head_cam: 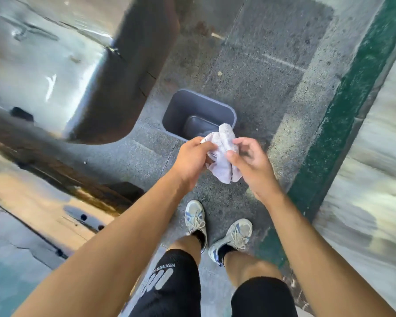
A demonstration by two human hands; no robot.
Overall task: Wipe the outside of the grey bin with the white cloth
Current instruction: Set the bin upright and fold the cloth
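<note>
Black shorts (pixel 169 291) read "WEATHER"; both hands (pixel 224 161) hold white cloth (pixel 224 154) above grey bin (pixel 181 106).

White cloth (pixel 223 154) over a grey bin (pixel 181 108) on speckled grey floor (pixel 261 76) that was edged by a green stripe (pixel 343 124); shorts (pixel 172 291) were black with white print, shoes (pixel 194 216) off-white with blue.
</note>
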